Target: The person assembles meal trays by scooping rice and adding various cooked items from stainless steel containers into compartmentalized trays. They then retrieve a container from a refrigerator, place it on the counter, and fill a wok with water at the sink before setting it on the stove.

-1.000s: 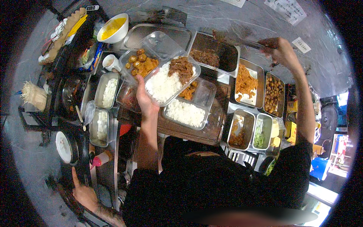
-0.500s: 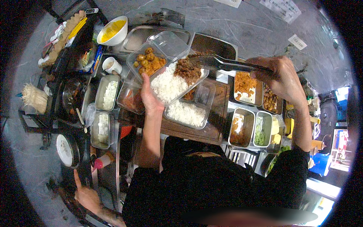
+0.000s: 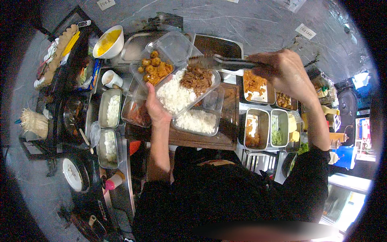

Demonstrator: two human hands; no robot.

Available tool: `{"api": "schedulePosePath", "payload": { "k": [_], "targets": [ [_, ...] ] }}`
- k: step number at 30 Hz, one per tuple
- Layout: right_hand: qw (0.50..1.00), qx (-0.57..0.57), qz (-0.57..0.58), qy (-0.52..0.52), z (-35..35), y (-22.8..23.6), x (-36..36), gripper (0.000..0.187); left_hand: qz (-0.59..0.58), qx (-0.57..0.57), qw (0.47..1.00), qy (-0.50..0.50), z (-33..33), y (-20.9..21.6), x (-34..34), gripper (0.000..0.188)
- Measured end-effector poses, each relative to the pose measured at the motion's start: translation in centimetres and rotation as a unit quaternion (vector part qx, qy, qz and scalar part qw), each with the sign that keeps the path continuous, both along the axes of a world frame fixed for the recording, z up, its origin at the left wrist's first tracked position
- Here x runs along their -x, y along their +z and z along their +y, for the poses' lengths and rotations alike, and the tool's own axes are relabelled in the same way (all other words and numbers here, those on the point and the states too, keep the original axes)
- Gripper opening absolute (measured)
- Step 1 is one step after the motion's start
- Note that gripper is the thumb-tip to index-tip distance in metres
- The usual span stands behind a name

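My left hand [image 3: 157, 107] grips the near-left side of a clear divided meal container [image 3: 174, 47], tilted above the board. One compartment holds white rice [image 3: 173, 94] with shredded brown meat [image 3: 197, 79] on top. Small round potatoes and orange food [image 3: 155, 68] fill another, and a third compartment is bare. My right hand [image 3: 282, 68] is closed round dark tongs [image 3: 236, 63]; their blurred tips are just above the meat's far edge. Beneath the held container, a second clear container with rice [image 3: 196, 122] sits on a wooden cutting board [image 3: 229, 107].
Metal pans of orange food [image 3: 254, 86], potatoes [image 3: 285, 100] and shredded greens [image 3: 278, 131] stand right. At left are pans of chopped white food [image 3: 114, 109], a white cup [image 3: 112, 78] and a pink-capped bottle [image 3: 115, 181]. A white bowl of yellow food [image 3: 109, 41] stands far left.
The tong tips have shifted left over the container, and more of the meat on the rice shows. Another person's hand at the lower left has gone from view. The view has shifted slightly.
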State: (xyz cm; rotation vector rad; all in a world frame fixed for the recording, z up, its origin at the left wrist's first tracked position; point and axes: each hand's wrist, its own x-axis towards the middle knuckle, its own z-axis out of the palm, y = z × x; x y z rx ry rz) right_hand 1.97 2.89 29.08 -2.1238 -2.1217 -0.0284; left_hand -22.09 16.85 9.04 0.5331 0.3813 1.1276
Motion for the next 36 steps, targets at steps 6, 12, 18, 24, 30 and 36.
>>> {"api": "schedulePosePath", "payload": {
  "k": [6,12,18,24,30,36],
  "targets": [
    [0.998,0.038,-0.033,-0.032,-0.4,0.1,-0.3,0.024,0.021,0.024,0.999,-0.008,0.7,-0.5,0.7,0.063],
    [0.998,0.056,-0.017,0.007,-1.7,-1.1,0.2,0.024,0.018,0.026,0.999,-0.01,1.2,-1.0,1.0,0.061],
    [1.0,-0.009,0.009,-0.02,-1.3,0.0,0.4,0.025,0.003,0.032,0.999,-0.025,1.1,-0.7,0.8,0.06],
    [1.0,-0.017,0.01,-0.004,-0.7,0.1,0.4,0.026,0.015,0.013,0.999,-0.029,0.9,-0.5,0.2,0.061],
    [1.0,0.006,-0.018,0.004,-0.7,-2.0,2.1,0.031,-0.005,0.032,0.996,-0.084,0.6,-0.5,-0.3,0.059],
    [0.999,-0.024,-0.011,-0.03,-2.7,-1.1,1.2,0.03,0.048,0.026,0.996,-0.066,0.9,-1.5,-0.3,0.061]
  ]
}}
